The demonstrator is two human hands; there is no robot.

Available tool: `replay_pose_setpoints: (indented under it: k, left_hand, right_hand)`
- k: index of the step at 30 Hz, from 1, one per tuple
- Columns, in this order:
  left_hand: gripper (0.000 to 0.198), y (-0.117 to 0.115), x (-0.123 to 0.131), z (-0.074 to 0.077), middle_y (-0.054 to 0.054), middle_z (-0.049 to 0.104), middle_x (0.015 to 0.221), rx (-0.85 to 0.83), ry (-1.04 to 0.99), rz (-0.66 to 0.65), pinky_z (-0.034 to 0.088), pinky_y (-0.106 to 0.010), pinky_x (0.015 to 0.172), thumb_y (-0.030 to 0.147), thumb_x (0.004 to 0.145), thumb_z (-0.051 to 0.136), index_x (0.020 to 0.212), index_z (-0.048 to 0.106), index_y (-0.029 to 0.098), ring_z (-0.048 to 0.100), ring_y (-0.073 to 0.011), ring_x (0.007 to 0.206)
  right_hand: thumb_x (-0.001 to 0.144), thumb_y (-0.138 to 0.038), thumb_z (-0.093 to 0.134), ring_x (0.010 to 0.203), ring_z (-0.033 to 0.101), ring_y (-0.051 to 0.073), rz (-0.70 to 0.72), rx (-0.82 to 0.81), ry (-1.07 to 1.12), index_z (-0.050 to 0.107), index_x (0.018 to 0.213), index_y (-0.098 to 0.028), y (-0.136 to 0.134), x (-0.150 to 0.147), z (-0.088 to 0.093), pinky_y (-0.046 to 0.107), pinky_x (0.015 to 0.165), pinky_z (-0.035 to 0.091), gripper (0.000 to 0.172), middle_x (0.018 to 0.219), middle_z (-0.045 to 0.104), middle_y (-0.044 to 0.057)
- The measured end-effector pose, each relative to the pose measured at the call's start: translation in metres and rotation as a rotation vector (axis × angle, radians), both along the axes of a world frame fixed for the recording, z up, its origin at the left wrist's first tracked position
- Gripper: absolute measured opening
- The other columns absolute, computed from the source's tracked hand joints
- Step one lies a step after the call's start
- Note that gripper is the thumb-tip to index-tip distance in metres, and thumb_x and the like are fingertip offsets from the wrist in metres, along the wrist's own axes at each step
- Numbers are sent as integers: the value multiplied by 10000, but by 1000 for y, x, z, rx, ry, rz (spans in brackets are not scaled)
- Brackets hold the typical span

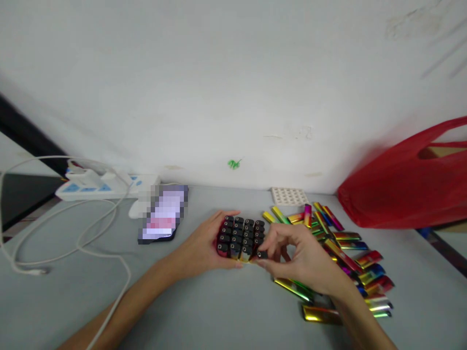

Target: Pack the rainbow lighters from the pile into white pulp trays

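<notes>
My left hand (207,243) curves around the left side of a compact block of upright lighters (236,239), thumb along the front and fingers behind. Their black tops stand in close rows, with shiny coloured bodies showing below at the front. At the block's front right corner, my right hand (288,250) pinches one black-topped lighter (261,254) between thumb and fingers. Its body is mostly hidden. To the right of and under my right forearm lie several loose metallic lighters (343,255) in gold, green, red and blue.
A white tray with a grid of holes (290,196) lies against the wall. To the left are a phone (164,214), a power strip (98,187) and a looping white cable (78,243) that crosses over my left forearm. A red bag (408,184) stands at the right.
</notes>
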State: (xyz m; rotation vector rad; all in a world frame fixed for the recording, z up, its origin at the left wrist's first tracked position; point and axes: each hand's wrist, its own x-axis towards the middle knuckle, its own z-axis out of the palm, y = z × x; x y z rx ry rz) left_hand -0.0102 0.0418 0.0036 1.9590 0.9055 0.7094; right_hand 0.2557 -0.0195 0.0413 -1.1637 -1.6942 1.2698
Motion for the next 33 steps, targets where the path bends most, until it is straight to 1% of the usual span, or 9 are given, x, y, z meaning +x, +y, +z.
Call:
replay_pose_setpoints:
  k: [5, 7, 9, 12, 15, 18, 22, 29, 33]
  left_hand:
    - [1012, -1, 1, 1, -78, 705, 1413, -30, 5, 0, 569, -504, 1144, 346, 661, 1046, 1534, 537, 293, 724, -362, 1265]
    - [1011, -1, 1, 2, -71, 714, 1407, -35, 3, 0, 565, -509, 1150, 332, 659, 1043, 1533, 536, 298, 724, -362, 1267]
    - [1010, -2, 1, 3, -73, 708, 1426, -30, 7, 5, 554, -518, 1165, 320, 660, 1043, 1534, 538, 298, 711, -367, 1296]
    - [1004, -2, 1, 4, -90, 677, 1483, -23, 12, -1, 546, -529, 1174, 312, 673, 1042, 1542, 538, 299, 688, -371, 1339]
    - [998, -1, 1, 4, -98, 671, 1483, -20, 15, -10, 554, -528, 1163, 310, 684, 1037, 1546, 535, 295, 691, -368, 1330]
    - [992, -1, 1, 4, -94, 669, 1462, 3, 25, 2, 547, -527, 1167, 300, 666, 1041, 1529, 552, 285, 690, -366, 1320]
    - [1000, -1, 1, 4, -92, 667, 1469, 10, 18, -3, 543, -520, 1172, 310, 666, 1044, 1535, 549, 288, 680, -369, 1336]
    - [1000, -1, 1, 3, -97, 663, 1484, -17, 13, 2, 552, -524, 1165, 310, 661, 1044, 1530, 550, 293, 689, -369, 1333]
    - [994, -2, 1, 5, -94, 690, 1459, -36, 11, -3, 534, -540, 1189, 309, 683, 1032, 1544, 536, 292, 703, -368, 1319]
  right_hand:
    - [903, -331, 891, 623, 635, 136, -20, 2, 50, 690, 1132, -239, 0, -3, 5, 262, 602, 454, 319, 721, 711, -51]
    - [972, -412, 812, 618, 626, 150, -107, 37, 73, 688, 1146, -237, 4, -3, 5, 276, 589, 461, 276, 719, 689, -43]
    - [1029, -479, 713, 608, 608, 165, -272, 100, 53, 690, 1078, -230, 9, 1, 2, 294, 571, 461, 255, 710, 660, -31]
    - [1031, -459, 660, 633, 604, 196, -550, 213, -190, 700, 1026, -226, 18, 11, -5, 333, 618, 452, 237, 738, 678, -4]
    - [979, -347, 683, 735, 659, 241, -676, 291, -590, 748, 990, -227, 22, 18, -12, 365, 698, 420, 138, 817, 726, 30]
    - [964, -320, 700, 803, 677, 271, -634, 307, -859, 774, 920, -243, 21, 17, -16, 359, 682, 376, 115, 865, 720, 51]
    - [983, -363, 725, 798, 681, 283, -548, 291, -1030, 799, 970, -240, 18, 13, -20, 355, 650, 361, 144, 937, 729, 88]
    - [944, -356, 811, 853, 701, 288, -543, 221, -985, 778, 960, -220, 18, 11, -23, 357, 705, 418, 140, 952, 724, 69]
    - [953, -380, 811, 860, 685, 288, -547, 267, -869, 789, 972, -230, 19, 12, -24, 372, 707, 429, 153, 987, 700, 78]
